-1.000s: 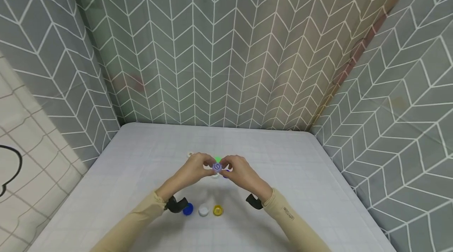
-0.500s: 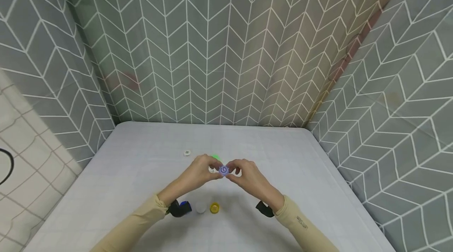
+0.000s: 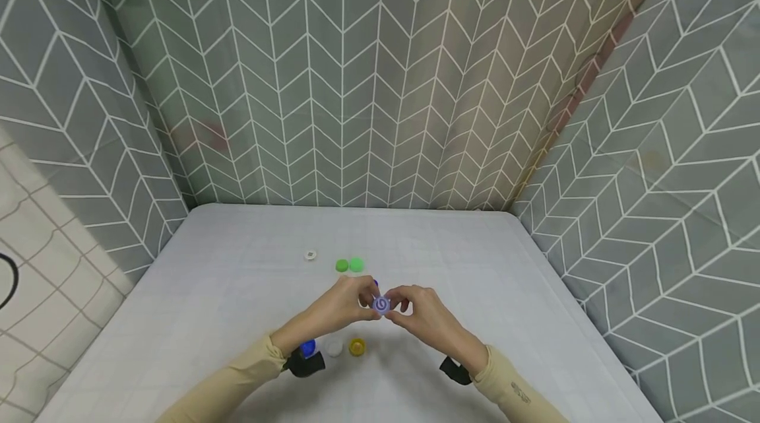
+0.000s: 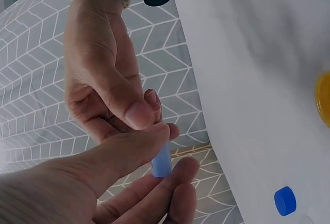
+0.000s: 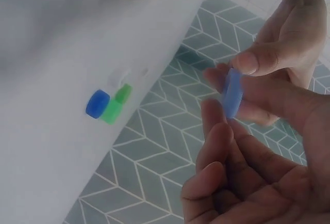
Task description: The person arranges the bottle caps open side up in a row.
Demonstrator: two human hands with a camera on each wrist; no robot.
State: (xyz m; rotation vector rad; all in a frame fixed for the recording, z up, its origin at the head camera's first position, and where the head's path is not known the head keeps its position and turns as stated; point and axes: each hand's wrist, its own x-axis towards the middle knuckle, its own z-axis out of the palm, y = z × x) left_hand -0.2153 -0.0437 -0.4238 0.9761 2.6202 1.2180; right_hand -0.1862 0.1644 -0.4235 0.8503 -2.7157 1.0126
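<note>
Both hands hold a small round blue-purple bottle cap (image 3: 381, 305) with a pale swirl on its face, raised above the table. My left hand (image 3: 343, 301) pinches it from the left between thumb and fingers. From the right, my right hand (image 3: 429, 315) pinches its other side with thumb and forefinger. In the left wrist view the cap (image 4: 162, 164) shows partly, covered by a thumb. Edge-on in the right wrist view, the cap (image 5: 233, 96) sits between both hands' fingertips.
A yellow cap (image 3: 357, 346), a white cap (image 3: 334, 347) and a blue cap (image 3: 308, 348) line the near side. Beyond the hands lie two green caps (image 3: 356, 264), a white button-like piece (image 3: 311, 255) and a blue cap (image 5: 98, 104). Patterned curtains enclose the table (image 3: 475, 258).
Both hands, with the swirl cap between them, have shifted right and slightly nearer in the head view. The green caps and white piece have come fully into sight. The head view has shifted slightly.
</note>
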